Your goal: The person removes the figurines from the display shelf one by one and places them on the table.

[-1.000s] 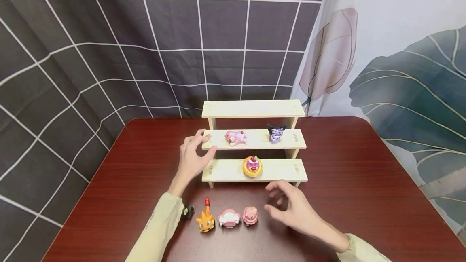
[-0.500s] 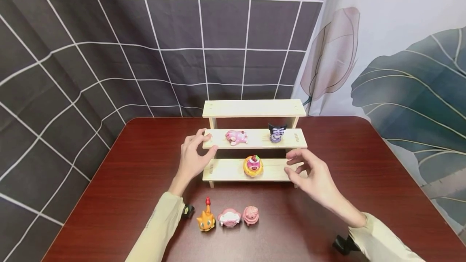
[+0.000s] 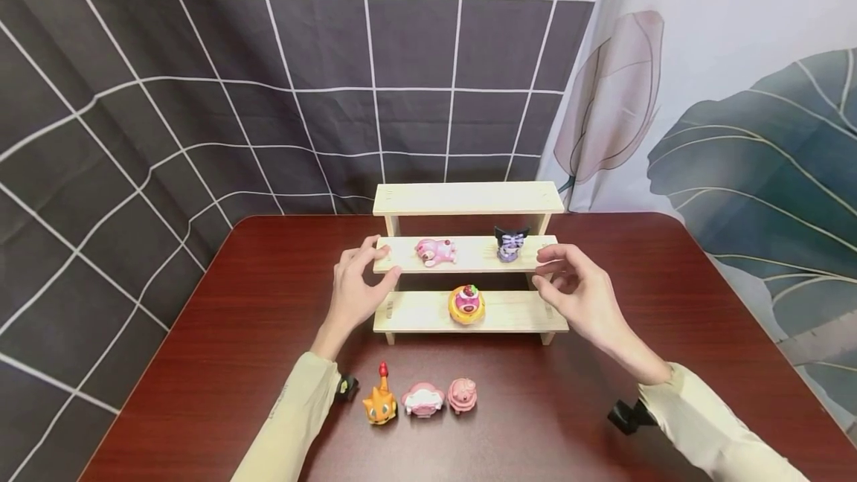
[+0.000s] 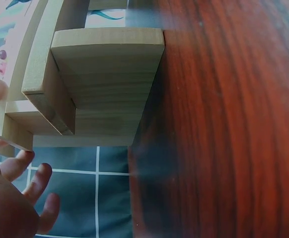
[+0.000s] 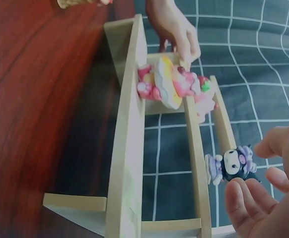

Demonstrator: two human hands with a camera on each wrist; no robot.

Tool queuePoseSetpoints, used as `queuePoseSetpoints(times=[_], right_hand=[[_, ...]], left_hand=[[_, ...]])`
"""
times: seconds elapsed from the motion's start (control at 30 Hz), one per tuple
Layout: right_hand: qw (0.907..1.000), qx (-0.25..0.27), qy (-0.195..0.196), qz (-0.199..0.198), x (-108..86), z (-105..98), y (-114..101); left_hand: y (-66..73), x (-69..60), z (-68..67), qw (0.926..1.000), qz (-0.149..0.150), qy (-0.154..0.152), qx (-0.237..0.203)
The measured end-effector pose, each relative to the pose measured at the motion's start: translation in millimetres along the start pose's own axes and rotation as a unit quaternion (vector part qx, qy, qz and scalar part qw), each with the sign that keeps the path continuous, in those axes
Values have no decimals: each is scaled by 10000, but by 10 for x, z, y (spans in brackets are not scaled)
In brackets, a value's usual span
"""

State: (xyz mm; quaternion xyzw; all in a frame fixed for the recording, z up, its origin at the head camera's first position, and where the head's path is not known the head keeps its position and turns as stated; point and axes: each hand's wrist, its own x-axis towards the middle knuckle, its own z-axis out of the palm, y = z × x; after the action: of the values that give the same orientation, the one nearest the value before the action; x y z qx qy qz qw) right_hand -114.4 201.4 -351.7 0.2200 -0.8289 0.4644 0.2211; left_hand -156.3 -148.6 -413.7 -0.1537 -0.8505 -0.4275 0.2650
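My left hand grips the left end of the middle board of a three-tier wooden shelf, thumb at its front edge. At the right end of that board, my right hand holds its fingers bent and apart with nothing between them, beside a black-and-purple figurine. In the right wrist view the same figurine stands close to the fingertips; whether they touch the board cannot be told. A pink figurine lies on the middle board. On the lowest board sits a yellow-ringed figurine.
In front of the shelf, on the dark red table, stand an orange figurine, a pink-and-white one and a round pink one. A dark checked curtain hangs behind.
My right hand has moved from the table in front of the shelf up and right to the right end of the middle board. The left hand has stayed at the left end.
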Motion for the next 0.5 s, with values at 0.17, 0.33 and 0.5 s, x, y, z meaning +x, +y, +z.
queuePoseSetpoints(times=[0.17, 0.33, 0.5], right_hand=[[9999, 35, -32, 150, 85, 15, 25], [9996, 122, -55, 240, 168, 43, 63], [9993, 202, -93, 314, 227, 63, 103]], left_hand=[[6, 8, -3, 10000, -37, -26, 16], [3, 11, -3, 10000, -43, -10, 18], [-3, 3, 1, 9999, -73, -48, 57]])
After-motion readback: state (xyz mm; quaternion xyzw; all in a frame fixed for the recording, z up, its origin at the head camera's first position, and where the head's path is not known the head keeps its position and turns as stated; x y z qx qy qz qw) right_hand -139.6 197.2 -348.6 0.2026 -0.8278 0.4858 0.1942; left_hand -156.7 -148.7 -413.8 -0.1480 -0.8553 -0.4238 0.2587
